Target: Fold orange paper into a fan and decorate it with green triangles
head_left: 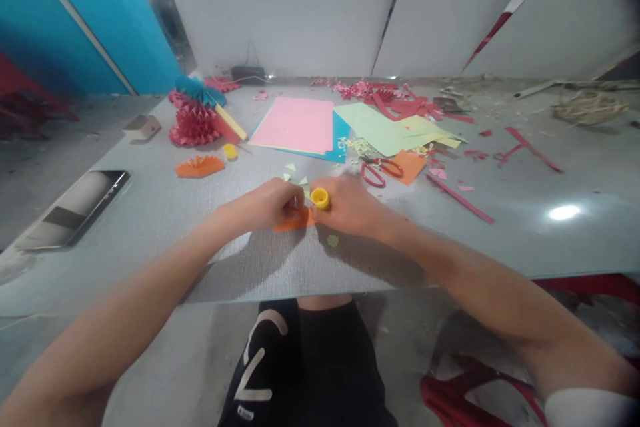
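Observation:
My left hand (267, 203) rests on the grey table with its fingers curled, pinching the edge of a small orange paper piece (296, 221). Right beside it, my right hand (350, 205) is closed around a glue stick whose yellow end (320, 198) shows between thumb and fingers, held just above the orange paper. A tiny pale green paper flower (333, 240) lies just in front of my right hand. A few light green paper scraps (290, 168) lie just beyond my hands.
Red-handled scissors (380, 170) lie past my right hand beside an orange sheet. Pink (295, 123), blue and light green sheets (380, 128) lie at the back. Red pleated paper fans (195, 121), an orange fan (200, 166), a yellow cap (230, 151), red strips (460, 200) and a phone (75, 208) are around.

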Demonstrator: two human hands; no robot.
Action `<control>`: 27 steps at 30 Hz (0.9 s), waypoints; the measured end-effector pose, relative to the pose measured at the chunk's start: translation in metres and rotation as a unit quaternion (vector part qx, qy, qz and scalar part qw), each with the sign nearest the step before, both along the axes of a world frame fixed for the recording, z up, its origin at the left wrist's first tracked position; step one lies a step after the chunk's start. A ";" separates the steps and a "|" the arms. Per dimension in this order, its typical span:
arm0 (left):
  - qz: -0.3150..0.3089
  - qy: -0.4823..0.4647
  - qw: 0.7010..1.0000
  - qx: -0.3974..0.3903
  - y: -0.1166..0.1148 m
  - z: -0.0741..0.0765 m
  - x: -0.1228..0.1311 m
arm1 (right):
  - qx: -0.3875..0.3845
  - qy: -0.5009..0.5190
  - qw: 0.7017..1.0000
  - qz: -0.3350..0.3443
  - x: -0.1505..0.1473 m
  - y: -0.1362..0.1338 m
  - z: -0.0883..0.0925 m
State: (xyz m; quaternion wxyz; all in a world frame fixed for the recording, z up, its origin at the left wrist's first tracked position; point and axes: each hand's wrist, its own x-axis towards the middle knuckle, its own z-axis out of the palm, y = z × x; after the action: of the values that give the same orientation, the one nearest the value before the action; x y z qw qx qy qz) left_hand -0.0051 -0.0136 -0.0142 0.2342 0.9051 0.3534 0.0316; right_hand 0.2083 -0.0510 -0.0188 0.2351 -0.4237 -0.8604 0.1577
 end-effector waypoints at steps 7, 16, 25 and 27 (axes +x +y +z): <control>0.022 0.034 0.999 -0.001 -0.004 0.006 0.003 | 0.020 0.083 0.996 -0.028 0.009 0.004 0.006; -0.001 0.015 1.000 0.009 0.000 0.002 0.002 | -0.003 0.055 0.998 0.028 -0.007 0.001 -0.010; 0.013 0.029 0.999 0.002 -0.002 0.004 0.003 | 0.005 0.113 0.992 -0.063 0.004 0.005 0.003; 0.001 0.018 1.000 0.003 -0.002 0.004 0.003 | 0.001 0.108 0.994 -0.028 -0.001 0.005 -0.004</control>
State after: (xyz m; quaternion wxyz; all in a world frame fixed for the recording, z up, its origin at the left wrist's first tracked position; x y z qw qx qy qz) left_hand -0.0021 -0.0156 -0.0104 0.2249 0.9060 0.3583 0.0163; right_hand 0.2069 -0.0461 -0.0233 0.3316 -0.4275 -0.8181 0.1950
